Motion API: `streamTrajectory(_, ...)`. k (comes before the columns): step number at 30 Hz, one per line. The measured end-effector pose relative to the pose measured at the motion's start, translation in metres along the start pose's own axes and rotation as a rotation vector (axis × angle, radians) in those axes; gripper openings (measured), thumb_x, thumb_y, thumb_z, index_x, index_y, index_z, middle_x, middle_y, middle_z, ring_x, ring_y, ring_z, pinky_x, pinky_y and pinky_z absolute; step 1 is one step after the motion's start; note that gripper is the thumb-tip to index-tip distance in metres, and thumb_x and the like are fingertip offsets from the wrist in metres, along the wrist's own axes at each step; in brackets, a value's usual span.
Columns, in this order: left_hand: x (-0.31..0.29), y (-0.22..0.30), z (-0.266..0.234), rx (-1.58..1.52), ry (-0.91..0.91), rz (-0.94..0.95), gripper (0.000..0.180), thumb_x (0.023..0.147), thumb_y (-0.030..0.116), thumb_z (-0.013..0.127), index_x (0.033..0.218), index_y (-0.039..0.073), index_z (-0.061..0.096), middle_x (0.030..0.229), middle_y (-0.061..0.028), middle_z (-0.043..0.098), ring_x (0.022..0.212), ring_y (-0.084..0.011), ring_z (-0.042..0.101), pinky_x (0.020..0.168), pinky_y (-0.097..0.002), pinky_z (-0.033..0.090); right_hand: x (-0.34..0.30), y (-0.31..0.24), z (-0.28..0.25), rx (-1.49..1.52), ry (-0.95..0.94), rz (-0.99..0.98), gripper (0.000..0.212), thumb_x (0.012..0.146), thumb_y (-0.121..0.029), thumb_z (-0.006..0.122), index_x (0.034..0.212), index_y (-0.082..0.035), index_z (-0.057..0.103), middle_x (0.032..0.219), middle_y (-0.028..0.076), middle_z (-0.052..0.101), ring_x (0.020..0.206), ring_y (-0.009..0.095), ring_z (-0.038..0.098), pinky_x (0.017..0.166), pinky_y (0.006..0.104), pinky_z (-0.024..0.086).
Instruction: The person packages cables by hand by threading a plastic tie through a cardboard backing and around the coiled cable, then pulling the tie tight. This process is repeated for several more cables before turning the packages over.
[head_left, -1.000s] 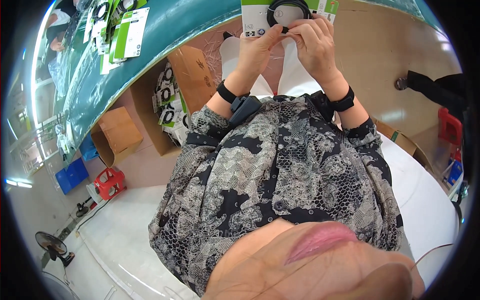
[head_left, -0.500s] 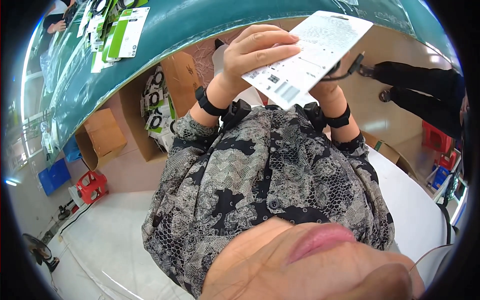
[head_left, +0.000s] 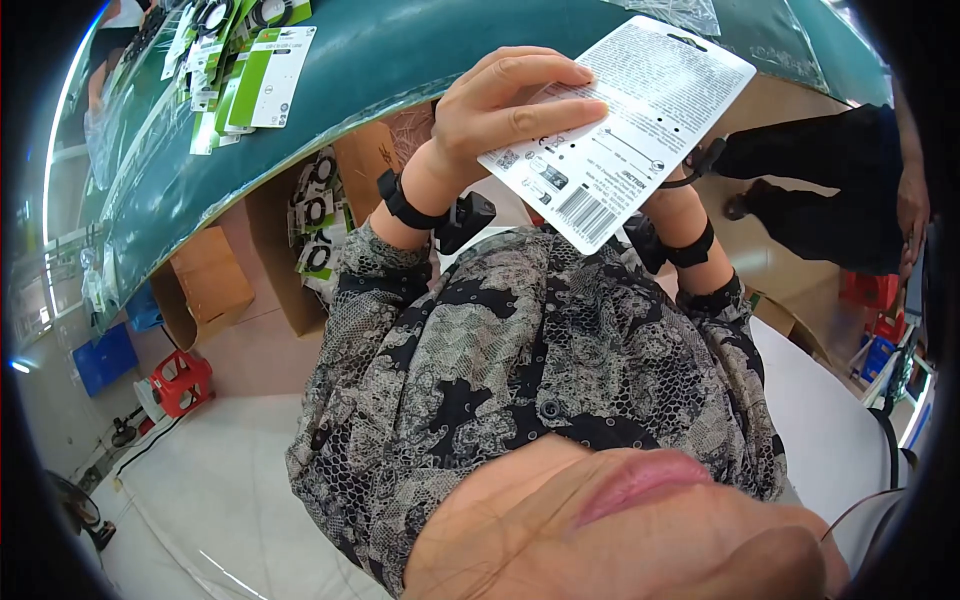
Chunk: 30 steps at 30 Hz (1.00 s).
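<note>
A white printed packaging card (head_left: 620, 135) with a hang hole and a barcode is tilted in front of my chest. My left hand (head_left: 510, 105) grips its left edge, with fingers flat over the printed side and the thumb hidden behind. Behind the card's lower right edge is my right hand (head_left: 672, 205), showing only its wrist side; its fingers are hidden. A black cable (head_left: 708, 158) sticks out past the card's right edge, close to that hand. How it is held or attached cannot be seen.
Green-and-white carded cables (head_left: 265, 80) lie piled on the green table (head_left: 375, 75). A cardboard box (head_left: 275, 245) below holds more packs (head_left: 318, 215). Another person (head_left: 820, 215) stands at the right. A red stool (head_left: 182, 383) is at the left.
The card has turned more face-up and shifted slightly down and right, so its print shows more clearly. My left hand has stayed on it. The person at the right has moved.
</note>
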<state>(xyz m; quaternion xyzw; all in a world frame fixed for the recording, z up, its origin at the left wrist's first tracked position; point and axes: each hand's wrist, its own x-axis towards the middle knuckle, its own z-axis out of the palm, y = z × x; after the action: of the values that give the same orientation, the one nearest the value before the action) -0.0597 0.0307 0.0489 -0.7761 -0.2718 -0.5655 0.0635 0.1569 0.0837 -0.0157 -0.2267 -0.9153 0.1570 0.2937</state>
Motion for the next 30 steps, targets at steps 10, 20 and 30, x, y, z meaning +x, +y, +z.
streamTrajectory(10, 0.000, -0.039, -0.043, 0.032, 0.071, -0.030, 0.041, 0.062, 0.014, 0.077, 0.102, 0.012, 0.071, 0.100, -0.0087, 0.063, 0.089, -0.0214, 0.062, 0.074, -0.0288, 0.053, 0.060, -0.006, 0.012, 0.176, -0.228, 0.052, 0.049, 0.084, -0.029, 0.063, 0.129, -0.015, 0.049, 0.135, 0.007, 0.048, 0.127, 0.024, 0.039, 0.104, 0.0386, 0.032)
streamTrajectory(20, -0.001, -0.088, -0.068, 0.055, 0.141, -0.272, 0.030, 0.066, -0.002, 0.071, 0.096, 0.001, 0.069, 0.094, -0.0134, 0.064, 0.085, -0.0231, 0.063, 0.074, -0.0293, 0.051, 0.147, -0.006, 0.038, -0.194, 0.180, -0.407, 0.026, 0.064, -0.016, 0.069, 0.089, -0.021, 0.064, 0.120, 0.006, 0.053, 0.111, 0.030, 0.046, 0.093, 0.0469, 0.033)
streamTrajectory(30, -0.041, -0.192, -0.055, -0.292, 0.546, -1.067, 0.016, 0.084, 0.002, 0.065, 0.097, -0.006, 0.063, 0.100, -0.0085, 0.065, 0.086, -0.0135, 0.061, 0.072, -0.0260, 0.049, 0.225, 0.016, 0.085, 0.361, 0.354, -0.126, 0.006, 0.077, -0.010, 0.067, 0.077, -0.013, 0.062, 0.098, 0.001, 0.065, 0.091, 0.020, 0.054, 0.088, 0.0357, 0.036)
